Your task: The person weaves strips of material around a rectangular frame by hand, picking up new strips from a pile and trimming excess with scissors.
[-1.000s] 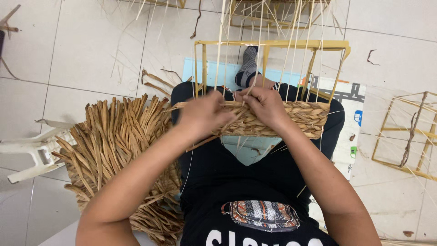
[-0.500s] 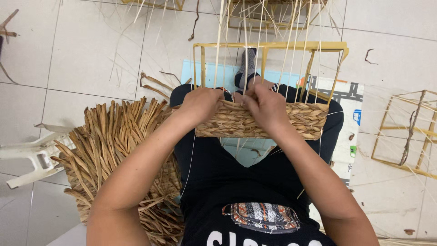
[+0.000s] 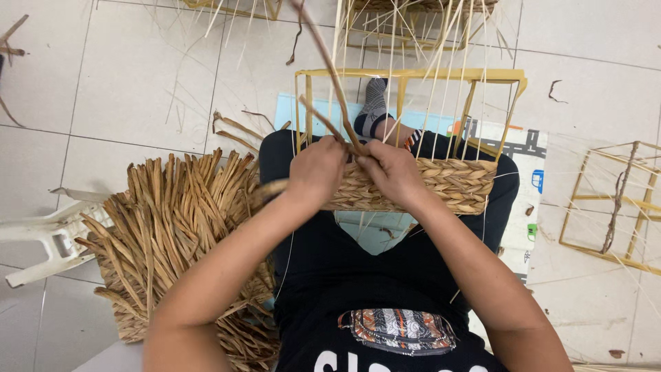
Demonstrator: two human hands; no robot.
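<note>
Between your two hands, at the top edge of the woven band (image 3: pixel 441 184), a brown reed strand (image 3: pixel 329 69) rises steeply away from you. Your left hand (image 3: pixel 315 172) and right hand (image 3: pixel 392 172) sit pressed close together, both pinched shut on the strand's lower end where it meets the weave. That half-woven basket rests on your lap, its yellow wire frame (image 3: pixel 413 74) standing just beyond your knuckles with pale upright stakes (image 3: pixel 451 83) running through it. The likely trouble is the strand kinking or snapping if you bend it sharply against a stake, or a stake getting dragged out of line by a hard pull. Room is tight straight ahead, where frame and stakes crowd your fingers. Left of your left hand lies a heap of dried reeds (image 3: pixel 172 227) on the floor; right of your right hand, well apart, stands an empty wire frame (image 3: pixel 613 200).
</note>
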